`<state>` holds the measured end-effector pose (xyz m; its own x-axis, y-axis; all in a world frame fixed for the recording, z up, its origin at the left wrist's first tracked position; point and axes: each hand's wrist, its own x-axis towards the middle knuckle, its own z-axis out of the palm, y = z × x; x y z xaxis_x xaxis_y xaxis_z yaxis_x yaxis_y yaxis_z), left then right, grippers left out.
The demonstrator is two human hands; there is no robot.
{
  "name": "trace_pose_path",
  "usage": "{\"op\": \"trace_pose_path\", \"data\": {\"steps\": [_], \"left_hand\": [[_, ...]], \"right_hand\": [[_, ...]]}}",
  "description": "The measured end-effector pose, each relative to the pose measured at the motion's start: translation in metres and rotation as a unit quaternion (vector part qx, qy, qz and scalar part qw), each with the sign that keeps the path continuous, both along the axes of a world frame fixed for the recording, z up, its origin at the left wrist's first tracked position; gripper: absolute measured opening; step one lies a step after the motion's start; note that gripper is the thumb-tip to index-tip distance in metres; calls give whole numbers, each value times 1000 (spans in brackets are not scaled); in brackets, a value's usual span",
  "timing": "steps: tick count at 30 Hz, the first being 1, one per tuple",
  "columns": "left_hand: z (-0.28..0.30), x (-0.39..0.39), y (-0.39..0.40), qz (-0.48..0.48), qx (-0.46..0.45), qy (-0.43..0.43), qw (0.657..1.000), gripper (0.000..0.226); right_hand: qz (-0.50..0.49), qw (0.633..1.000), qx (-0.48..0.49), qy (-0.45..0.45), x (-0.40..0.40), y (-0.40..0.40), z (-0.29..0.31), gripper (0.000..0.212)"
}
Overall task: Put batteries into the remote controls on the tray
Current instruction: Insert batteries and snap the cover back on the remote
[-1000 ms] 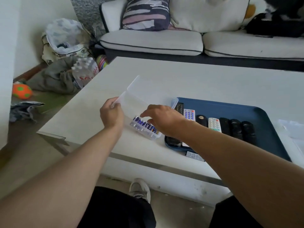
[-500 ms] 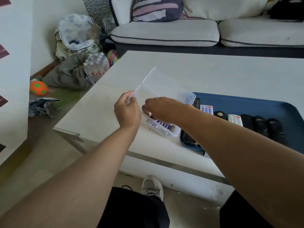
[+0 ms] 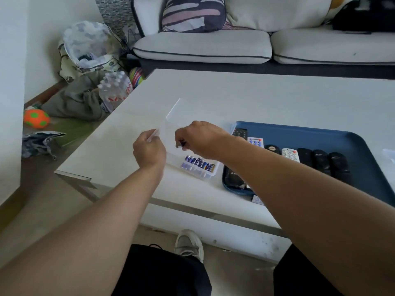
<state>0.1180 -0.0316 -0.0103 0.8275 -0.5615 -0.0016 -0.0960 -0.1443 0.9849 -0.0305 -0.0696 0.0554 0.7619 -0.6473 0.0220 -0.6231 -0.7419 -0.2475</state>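
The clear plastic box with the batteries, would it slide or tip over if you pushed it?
The clear plastic box looks thin and light, so it would probably slide easily on the smooth white table. The batteries all sit at its near end, so that end is likely heavier. They are round, so they may roll if it tilts. The left hand grips its edge, probably steadying it.
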Motion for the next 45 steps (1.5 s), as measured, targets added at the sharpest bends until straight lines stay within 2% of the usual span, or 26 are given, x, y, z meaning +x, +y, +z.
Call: {"op": "trace_pose_path", "data": {"steps": [4, 5, 7, 8, 9, 12, 15, 17, 19, 21, 23, 25, 29, 33, 35, 38, 41, 45], "left_hand": [[-10, 8, -1, 14, 75, 12, 997, 20], [-11, 10, 0, 10, 95, 8, 995, 21], [-14, 12, 1, 1, 134, -8, 991, 23], [-14, 13, 2, -2, 152, -16, 988, 26], [-15, 16, 3, -3, 163, -22, 986, 27], [-12, 12, 3, 7, 181, -24, 983, 31], [-1, 4, 3, 29, 209, -45, 977, 38], [8, -4, 4, 44, 197, -88, 975, 42], [14, -12, 5, 38, 157, -163, 973, 45], [19, -25, 2, 17, 81, -215, 973, 46], [24, -43, -2, -13, -2, -252, 968, 43], [32, -64, -4, -54, -45, -277, 958, 35], [50, -105, -1, -197, -26, -219, 955, 17], [50, -139, 2, -337, -17, -211, 917, 10], [49, -153, 2, -389, 4, -210, 897, 11], [48, -171, 3, -438, 51, -187, 878, 12], [44, -182, 5, -489, 117, -101, 859, 12], [36, -185, 4, -485, 153, -44, 860, 9]], "right_hand": [[-114, 974, 145, -131, -49, -4, 5, 22], [-145, 956, 202, -155, -65, -4, 5, 22], [-210, 895, 327, -220, -95, -2, 4, 21], [-237, 865, 370, -243, -108, -1, 3, 21], [-259, 855, 380, -241, -117, 0, 2, 21], [-303, 889, 309, -148, -143, 5, 3, 19], [-296, 916, 255, -87, -162, 10, 6, 14], [-285, 929, 235, -32, -174, 16, 7, 18], [-250, 938, 238, 35, -184, 24, 4, 18], [-211, 942, 240, 102, -193, 31, -2, 19], [-195, 944, 230, 131, -198, 36, -5, 22], [-192, 949, 211, 136, -197, 39, -7, 25], [-201, 948, 191, 155, -195, 39, -14, 29], [-208, 948, 150, 186, -195, 38, -18, 22], [-208, 946, 140, 208, -194, 40, -19, 27], [-211, 945, 129, 213, -194, 40, -24, 36], [-210, 947, 109, 217, -195, 40, -25, 44], [-204, 951, 84, 215, -196, 43, -29, 51]]}}
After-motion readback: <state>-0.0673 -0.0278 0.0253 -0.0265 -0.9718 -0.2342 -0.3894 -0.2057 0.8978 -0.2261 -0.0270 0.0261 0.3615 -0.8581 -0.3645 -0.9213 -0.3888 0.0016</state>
